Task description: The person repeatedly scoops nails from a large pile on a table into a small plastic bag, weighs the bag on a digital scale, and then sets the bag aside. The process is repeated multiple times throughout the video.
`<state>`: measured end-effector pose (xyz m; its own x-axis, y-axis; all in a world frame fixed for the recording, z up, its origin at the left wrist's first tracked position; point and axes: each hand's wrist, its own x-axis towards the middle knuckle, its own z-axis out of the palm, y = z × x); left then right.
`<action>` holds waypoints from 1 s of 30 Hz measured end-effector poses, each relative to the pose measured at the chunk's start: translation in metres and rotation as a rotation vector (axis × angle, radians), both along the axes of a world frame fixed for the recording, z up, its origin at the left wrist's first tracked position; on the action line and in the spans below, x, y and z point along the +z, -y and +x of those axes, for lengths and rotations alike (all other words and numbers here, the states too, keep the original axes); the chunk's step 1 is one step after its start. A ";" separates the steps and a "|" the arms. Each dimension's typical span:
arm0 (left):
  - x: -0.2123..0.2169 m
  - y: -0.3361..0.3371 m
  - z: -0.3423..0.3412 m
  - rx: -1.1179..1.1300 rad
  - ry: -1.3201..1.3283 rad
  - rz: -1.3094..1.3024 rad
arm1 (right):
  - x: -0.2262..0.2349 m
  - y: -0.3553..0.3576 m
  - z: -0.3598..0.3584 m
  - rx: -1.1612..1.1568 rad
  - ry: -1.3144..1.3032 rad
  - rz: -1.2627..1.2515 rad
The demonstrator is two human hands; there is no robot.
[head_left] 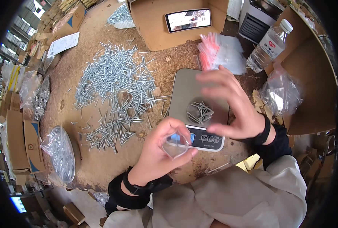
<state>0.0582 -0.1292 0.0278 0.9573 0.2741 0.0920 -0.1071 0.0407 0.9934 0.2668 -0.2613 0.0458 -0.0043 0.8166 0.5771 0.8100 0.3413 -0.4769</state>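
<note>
My left hand (159, 152) pinched a small clear plastic bag (174, 145) open — my right hand (229, 104) hovered, fingers spread and empty, over the grey digital scale (184, 89) heaped with silver screws (200, 112).

I see a silvery-grey scatter of metal screws (115, 87) on a mottled brown worn tabletop (100, 163). The flat digital scale (184, 91) has a matte grey platform and a white front with a dark panel and a blue-lit display. A small clear plastic bag (175, 145) is colourless, glossy. The stack of clear bags (218, 49) carries red-pink strips at the top. The plain cardboard box (153, 30) is tan. The clear plastic water bottle (269, 45) has a white cap and a white label with red.
</note>
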 end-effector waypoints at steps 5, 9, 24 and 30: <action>-0.002 0.003 0.001 0.113 -0.034 0.099 | -0.020 -0.001 0.002 -0.051 -0.079 -0.211; 0.004 -0.001 -0.001 0.178 -0.074 0.203 | -0.019 -0.003 0.006 0.021 -0.052 -0.403; -0.023 0.016 0.005 -0.042 -0.094 0.146 | 0.000 0.016 -0.028 0.088 0.288 0.015; -0.027 0.024 0.007 -0.189 -0.115 -0.047 | 0.007 0.014 -0.031 0.141 0.113 -0.065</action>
<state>0.0654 -0.1528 0.0013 0.9955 0.0901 -0.0294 0.0206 0.0963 0.9951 0.2355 -0.2755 0.0524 -0.1832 0.8391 0.5122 0.8059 0.4265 -0.4105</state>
